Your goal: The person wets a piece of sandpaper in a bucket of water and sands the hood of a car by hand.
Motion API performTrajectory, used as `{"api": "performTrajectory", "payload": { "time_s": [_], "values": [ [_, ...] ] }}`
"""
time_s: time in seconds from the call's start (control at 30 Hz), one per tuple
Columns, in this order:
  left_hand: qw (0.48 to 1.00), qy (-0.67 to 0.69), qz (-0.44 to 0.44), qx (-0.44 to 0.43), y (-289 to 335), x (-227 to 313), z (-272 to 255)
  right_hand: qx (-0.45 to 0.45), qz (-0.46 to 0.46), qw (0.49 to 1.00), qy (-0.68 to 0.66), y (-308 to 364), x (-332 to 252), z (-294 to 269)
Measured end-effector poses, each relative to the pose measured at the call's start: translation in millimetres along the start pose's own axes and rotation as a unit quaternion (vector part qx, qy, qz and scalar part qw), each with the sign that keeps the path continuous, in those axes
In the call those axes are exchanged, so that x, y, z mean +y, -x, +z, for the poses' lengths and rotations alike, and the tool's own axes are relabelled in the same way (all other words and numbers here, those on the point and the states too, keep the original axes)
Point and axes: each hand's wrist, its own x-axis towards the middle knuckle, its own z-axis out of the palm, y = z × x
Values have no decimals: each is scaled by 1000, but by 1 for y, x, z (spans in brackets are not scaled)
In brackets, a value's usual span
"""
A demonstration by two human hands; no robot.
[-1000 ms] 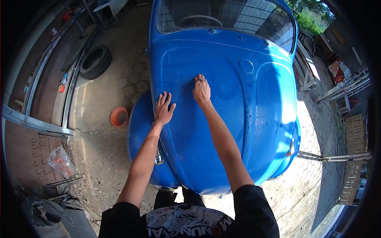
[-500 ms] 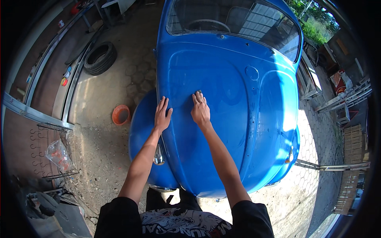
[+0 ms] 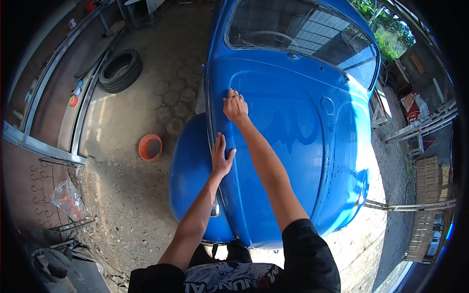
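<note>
A blue car's front hood [image 3: 273, 171] fills the middle of the view, its surface rounded and partly dulled. My right hand [image 3: 235, 106] lies on the hood's far left part, below the windshield. Its fingers are pressed together over a small dark pad that is mostly hidden beneath them. My left hand [image 3: 222, 158] rests flat near the hood's left edge, closer to me, with thumb apart and nothing held. Darker, wet-looking streaks [image 3: 298, 132] curve across the hood to the right of my right hand.
The blue front fender [image 3: 188, 171] bulges at the left of the hood. On the ground to the left are an orange bucket [image 3: 150, 147] and a loose tyre [image 3: 120, 71]. A wire rack with a plastic bag [image 3: 68, 200] stands at the near left. Bamboo screens [image 3: 426, 180] are at right.
My right hand has slid farther away and left over the hood, toward the windshield. My left hand stays on the hood's left edge. The view has shifted, and darker streaks now show on the hood.
</note>
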Motion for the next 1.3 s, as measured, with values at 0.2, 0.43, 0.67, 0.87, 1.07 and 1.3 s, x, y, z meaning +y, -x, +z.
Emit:
{"api": "performTrajectory", "payload": {
  "time_s": [0.2,0.43,0.67,0.87,1.07,1.3],
  "values": [
    [1000,7,-24,-14,-1,-13,-9,-33,67,994,84,-10,23,-29],
    [999,5,-30,-29,0,-8,-11,11,9,983,185,27,34,-16],
    [999,7,-20,-35,4,-2,-3,-39,16,991,130,1,23,-3],
    [997,11,-50,-63,-2,0,-9,8,88,995,50,41,64,-41],
    [998,20,-34,-52,-3,-15,-15,40,103,993,35,161,5,-43],
    [994,33,-39,-97,-13,-5,-20,63,141,988,34,173,1,-57]
  ]
}}
